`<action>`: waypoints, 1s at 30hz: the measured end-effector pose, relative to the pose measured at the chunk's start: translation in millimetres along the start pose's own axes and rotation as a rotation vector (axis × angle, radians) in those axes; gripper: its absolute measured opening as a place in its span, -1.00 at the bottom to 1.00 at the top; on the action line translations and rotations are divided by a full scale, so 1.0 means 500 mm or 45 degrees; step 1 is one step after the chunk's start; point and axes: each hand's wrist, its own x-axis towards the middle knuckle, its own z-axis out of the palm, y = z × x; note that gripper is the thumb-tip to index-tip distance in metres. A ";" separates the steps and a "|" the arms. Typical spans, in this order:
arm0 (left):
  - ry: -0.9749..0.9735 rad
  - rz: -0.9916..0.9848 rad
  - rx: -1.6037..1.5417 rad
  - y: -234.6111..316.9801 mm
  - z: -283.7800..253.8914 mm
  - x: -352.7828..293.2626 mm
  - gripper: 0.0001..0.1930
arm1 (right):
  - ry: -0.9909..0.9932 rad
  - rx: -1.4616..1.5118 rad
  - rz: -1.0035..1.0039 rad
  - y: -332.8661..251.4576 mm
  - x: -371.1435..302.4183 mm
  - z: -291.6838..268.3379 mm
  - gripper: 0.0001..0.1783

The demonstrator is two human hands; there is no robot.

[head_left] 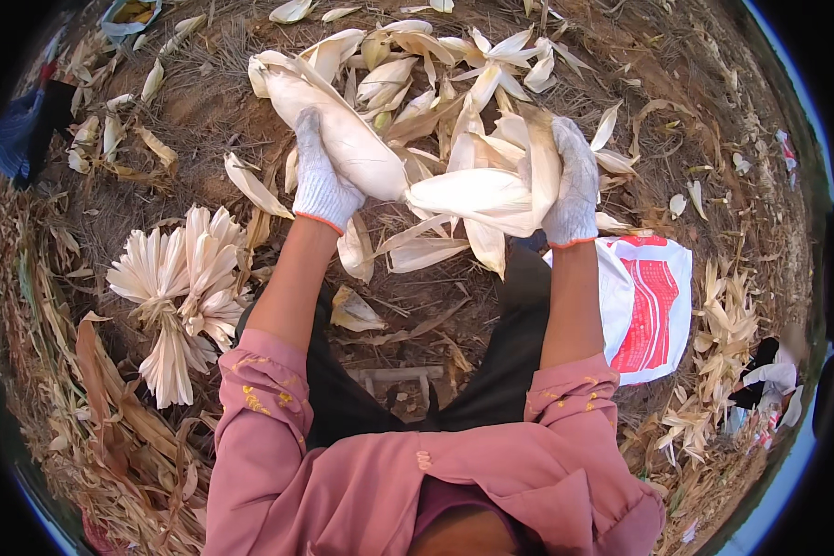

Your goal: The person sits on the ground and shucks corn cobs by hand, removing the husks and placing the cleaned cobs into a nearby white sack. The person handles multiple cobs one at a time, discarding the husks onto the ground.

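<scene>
My left hand (322,176), in a white knit glove, is closed on the side of a long pale corn husk (338,130) that slants from upper left to lower right. Its thumb presses along the husk's outer face; the other fingers are hidden beneath. My right hand (573,176), in a soiled white glove, grips several loose dry corn husks (477,196) that fan out toward the left. The tip of the left husk meets these near the middle. Under and beyond both hands lies a loose heap of husks (386,83) on the soil.
Tied husk bundles (171,278) lie at left, near dry stalks and leaves (111,398). A white and red sack (653,306) rests by my right forearm, with more husks (723,324) beyond it. A small bag (132,18) with yellow contents sits far left.
</scene>
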 end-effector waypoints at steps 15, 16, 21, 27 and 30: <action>-0.381 -0.138 0.119 -0.034 0.015 -0.047 -0.37 | -0.503 -0.911 0.227 0.106 -0.040 0.140 -0.48; -0.316 -0.094 0.135 -0.040 0.023 -0.056 -0.36 | -0.520 -0.897 0.275 0.104 -0.041 0.146 -0.46; -0.269 -0.044 0.095 -0.035 0.060 -0.093 -0.33 | -0.244 -0.977 -0.034 0.141 -0.037 0.130 -0.51; -0.083 -0.338 -0.166 -0.033 -0.058 -0.028 -0.43 | 0.132 0.069 0.133 0.125 0.008 0.114 -0.64; -0.880 -0.747 -0.462 -0.050 -0.110 -0.003 -0.42 | 0.173 0.236 0.087 0.079 0.012 0.115 -0.67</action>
